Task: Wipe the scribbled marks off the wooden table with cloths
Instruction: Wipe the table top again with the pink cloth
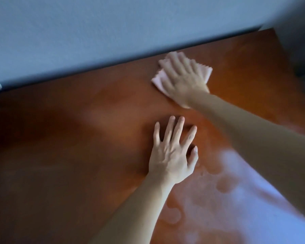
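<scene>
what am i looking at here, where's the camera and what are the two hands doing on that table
There is no machine here: a person wears one wide-angle camera on the head, which looks down at their own arms. The right hand lies flat, fingers spread, on a folded pale pink cloth near the far edge of the wooden table. It looks blurred. The left hand lies open and flat on the bare wood and holds nothing. Pale patches show on the tabletop at the lower right; I cannot tell if they are glare or wetness. I cannot make out any scribbled marks.
</scene>
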